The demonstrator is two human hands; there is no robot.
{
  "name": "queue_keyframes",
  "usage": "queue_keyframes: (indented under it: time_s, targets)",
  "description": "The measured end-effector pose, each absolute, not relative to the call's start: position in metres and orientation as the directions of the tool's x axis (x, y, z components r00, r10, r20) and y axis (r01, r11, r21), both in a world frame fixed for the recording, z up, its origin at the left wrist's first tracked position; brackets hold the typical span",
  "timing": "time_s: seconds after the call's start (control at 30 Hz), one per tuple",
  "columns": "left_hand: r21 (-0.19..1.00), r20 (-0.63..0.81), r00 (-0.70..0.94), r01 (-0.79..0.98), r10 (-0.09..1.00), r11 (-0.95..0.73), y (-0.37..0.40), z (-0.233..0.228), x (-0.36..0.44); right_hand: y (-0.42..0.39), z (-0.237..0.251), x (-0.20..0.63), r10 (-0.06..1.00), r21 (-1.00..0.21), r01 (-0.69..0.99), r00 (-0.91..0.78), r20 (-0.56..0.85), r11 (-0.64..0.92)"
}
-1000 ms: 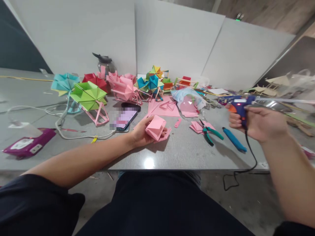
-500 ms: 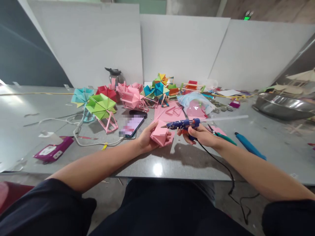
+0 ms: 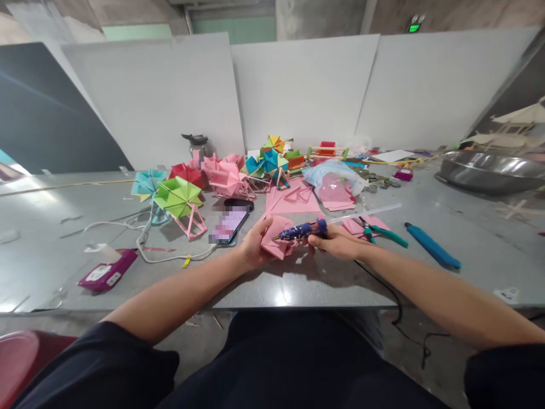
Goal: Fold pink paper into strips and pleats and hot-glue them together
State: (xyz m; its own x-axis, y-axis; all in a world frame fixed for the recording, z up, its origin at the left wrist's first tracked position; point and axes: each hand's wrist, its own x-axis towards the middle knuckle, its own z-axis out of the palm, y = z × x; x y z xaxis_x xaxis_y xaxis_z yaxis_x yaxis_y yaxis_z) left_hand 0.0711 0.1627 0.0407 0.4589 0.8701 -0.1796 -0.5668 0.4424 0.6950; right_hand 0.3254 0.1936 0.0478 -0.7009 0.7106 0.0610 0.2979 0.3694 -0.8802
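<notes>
Now the left hand [image 3: 254,248] holds the pink folded paper [image 3: 275,243] tight, and the right hand [image 3: 336,243] grips the blue glue gun [image 3: 303,230].

Bright, even overhead light fills the scene — a glare spot sits on the grey bench [image 3: 293,295] near its front edge, and a wider sheen washes the left side. Soft shadows fall under the forearms. Wide-angle distortion bends the edges; the phone screen [image 3: 229,224] is pixelated — corners look soft.
</notes>
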Motion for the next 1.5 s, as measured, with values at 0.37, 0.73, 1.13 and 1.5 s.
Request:
queue_keyframes:
  time_s: [0.37, 0.73, 1.13, 1.5]
  targets:
    - [0.673, -0.247, 0.433, -0.567, 0.867, 0.475, 0.157, 0.044, 0.075, 0.179, 0.051, 0.321, 0.701, -0.880, 0.228, -0.696, 0.152, 0.417]
    - [0.694, -0.198, 0.463, -0.556, 0.864, 0.457, 0.158, 0.042, 0.074, 0.174, 0.042, 0.317, 0.726, -0.852, 0.225, -0.648, 0.232, 0.473]
    - [0.720, -0.165, 0.517, -0.519, 0.840, 0.461, 0.157, 0.043, 0.072, 0.176, 0.050, 0.317, 0.694, -0.775, 0.256, -0.654, 0.301, 0.577]
    - [0.684, -0.151, 0.481, -0.580, 0.864, 0.442, 0.156, 0.040, 0.073, 0.178, 0.048, 0.319, 0.712, -0.728, 0.272, -0.576, 0.402, 0.630]
